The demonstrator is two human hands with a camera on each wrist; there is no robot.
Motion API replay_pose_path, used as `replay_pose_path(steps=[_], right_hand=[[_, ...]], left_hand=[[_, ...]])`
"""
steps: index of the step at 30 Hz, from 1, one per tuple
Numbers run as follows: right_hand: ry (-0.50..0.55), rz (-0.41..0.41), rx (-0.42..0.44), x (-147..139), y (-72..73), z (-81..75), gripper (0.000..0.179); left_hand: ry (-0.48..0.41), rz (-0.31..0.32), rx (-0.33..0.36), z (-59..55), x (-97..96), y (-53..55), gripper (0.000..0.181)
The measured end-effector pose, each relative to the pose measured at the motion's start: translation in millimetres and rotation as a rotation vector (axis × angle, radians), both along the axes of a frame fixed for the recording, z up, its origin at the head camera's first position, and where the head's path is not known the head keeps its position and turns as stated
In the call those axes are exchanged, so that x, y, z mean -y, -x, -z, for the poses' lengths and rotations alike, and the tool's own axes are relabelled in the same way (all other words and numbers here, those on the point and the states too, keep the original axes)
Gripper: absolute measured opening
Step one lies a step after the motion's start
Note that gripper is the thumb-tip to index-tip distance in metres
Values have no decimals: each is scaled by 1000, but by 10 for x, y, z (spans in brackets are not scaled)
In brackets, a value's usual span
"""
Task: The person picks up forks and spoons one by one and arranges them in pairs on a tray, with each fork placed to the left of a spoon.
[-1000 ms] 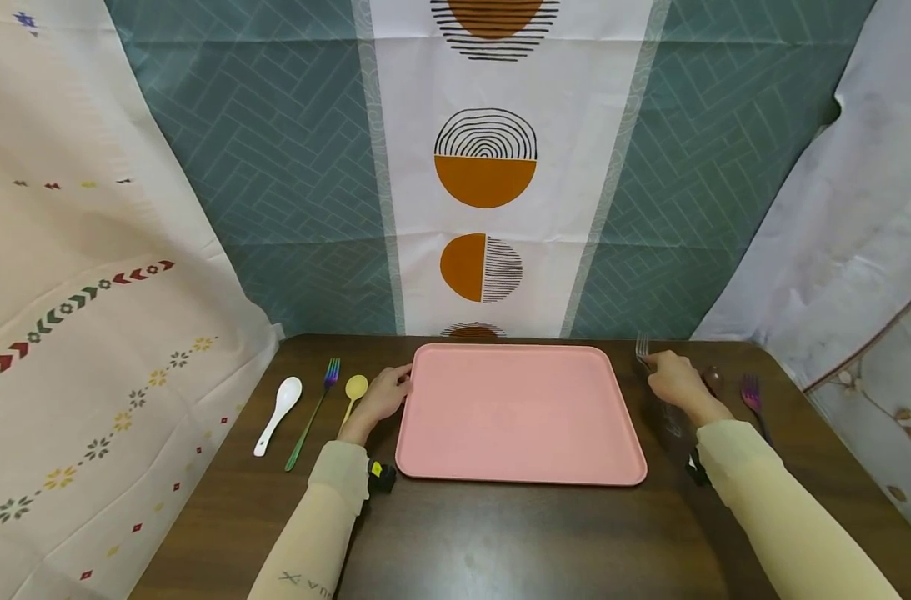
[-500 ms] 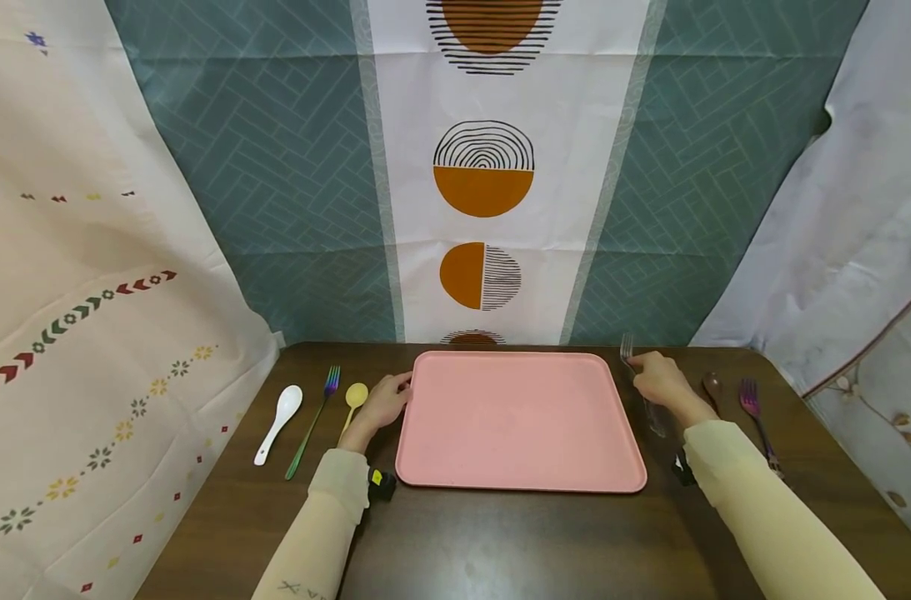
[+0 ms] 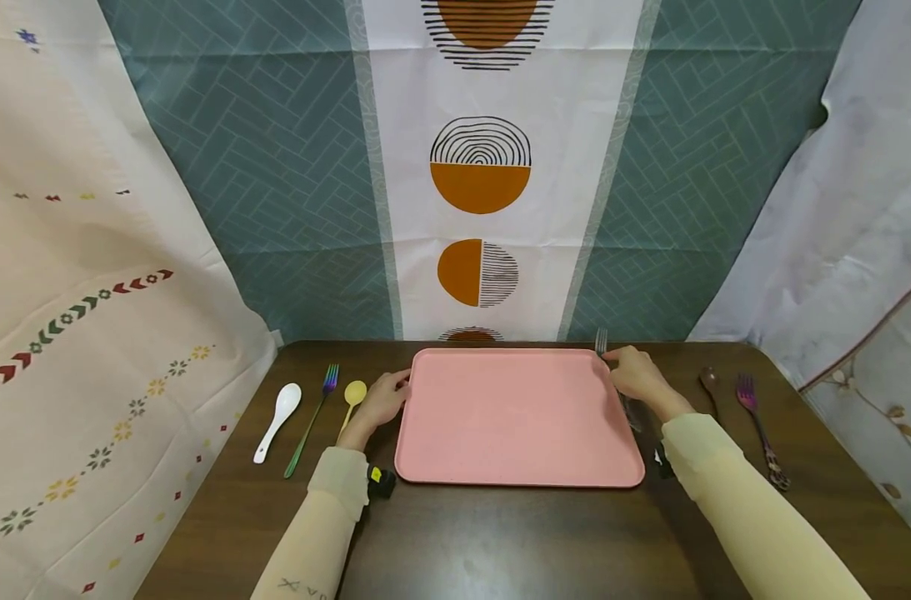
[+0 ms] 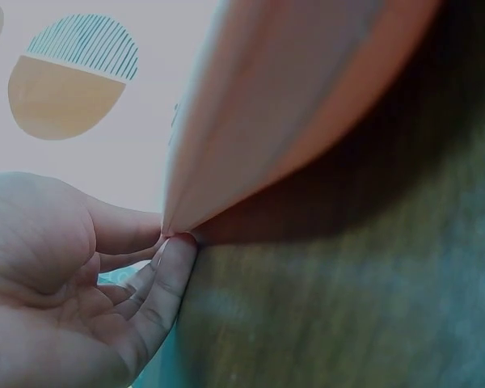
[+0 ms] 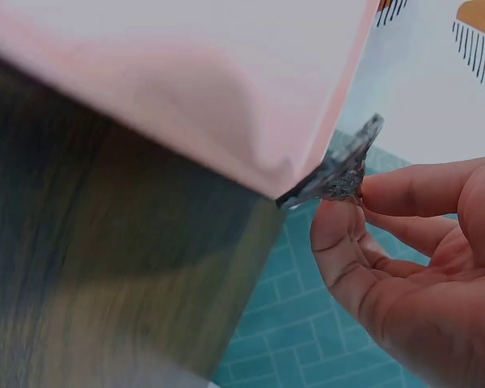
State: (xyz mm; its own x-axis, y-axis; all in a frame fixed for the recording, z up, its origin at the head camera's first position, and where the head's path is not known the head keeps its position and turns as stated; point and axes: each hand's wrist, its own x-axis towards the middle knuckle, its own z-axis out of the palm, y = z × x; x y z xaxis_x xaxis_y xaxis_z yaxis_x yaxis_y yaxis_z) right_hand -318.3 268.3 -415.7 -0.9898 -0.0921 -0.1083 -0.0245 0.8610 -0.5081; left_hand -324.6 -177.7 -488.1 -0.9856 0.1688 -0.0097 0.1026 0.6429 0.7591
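A pink rectangular tray (image 3: 518, 417) lies on the dark wooden table. My left hand (image 3: 383, 402) is at its left edge; in the left wrist view, thumb and fingers pinch the tray's rim (image 4: 250, 121). On the opposite side, my right hand (image 3: 638, 377) grips a silver fork (image 3: 601, 340) between thumb and fingers. The fork's tines point to the back of the table, and its handle trails along the tray's right edge. In the right wrist view the patterned fork handle (image 5: 347, 171) overlaps the tray's corner, seen nearly end-on.
Left of the tray lie a white spoon (image 3: 278, 421), a rainbow fork with a green handle (image 3: 308, 429) and a yellow spoon (image 3: 355, 393). On the right are a brown spoon (image 3: 709, 382) and a purple fork (image 3: 755, 417). A patterned curtain (image 3: 312, 167) hangs behind the table (image 3: 470, 542).
My right hand has carried the fork leftward, from well right of the tray to its right edge, uncovering more of the brown spoon and purple fork. My left hand stays at the rim.
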Motion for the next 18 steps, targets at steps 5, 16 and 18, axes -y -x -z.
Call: replay_pose_path(steps=[5, 16, 18], right_hand=[[-19, -25, -19, 85, 20, 0, 52], [53, -21, 23, 265, 47, -57, 61], [63, -20, 29, 297, 42, -70, 61]], left_hand=[[4, 1, -5, 23, 12, 25, 46], [-1, 1, -8, -14, 8, -6, 46], [-6, 4, -1, -21, 11, -13, 46]])
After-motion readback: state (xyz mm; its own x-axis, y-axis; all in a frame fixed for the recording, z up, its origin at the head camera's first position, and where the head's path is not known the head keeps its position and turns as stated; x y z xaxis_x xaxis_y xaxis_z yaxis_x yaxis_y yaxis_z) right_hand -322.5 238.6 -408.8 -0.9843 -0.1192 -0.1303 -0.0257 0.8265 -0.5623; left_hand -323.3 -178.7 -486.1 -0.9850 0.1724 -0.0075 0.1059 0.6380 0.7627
